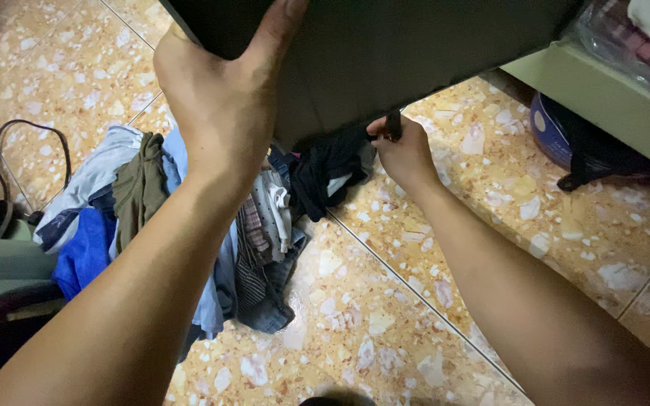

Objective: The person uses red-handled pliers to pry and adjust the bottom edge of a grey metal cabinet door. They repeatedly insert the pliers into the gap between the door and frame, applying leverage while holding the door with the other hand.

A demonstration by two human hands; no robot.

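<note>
The bin in my left hand looks like matt dark plastic, smooth and dull, with no shine. My right hand pinches a thin dark handle at its edge; I cannot tell what it is made of. The clothes are soft, creased cloth: blue, olive, checked and black. The floor is polished terrazzo, glossy, with pale stone chips. The shelf has a smooth, matt pale-green painted face.
</note>
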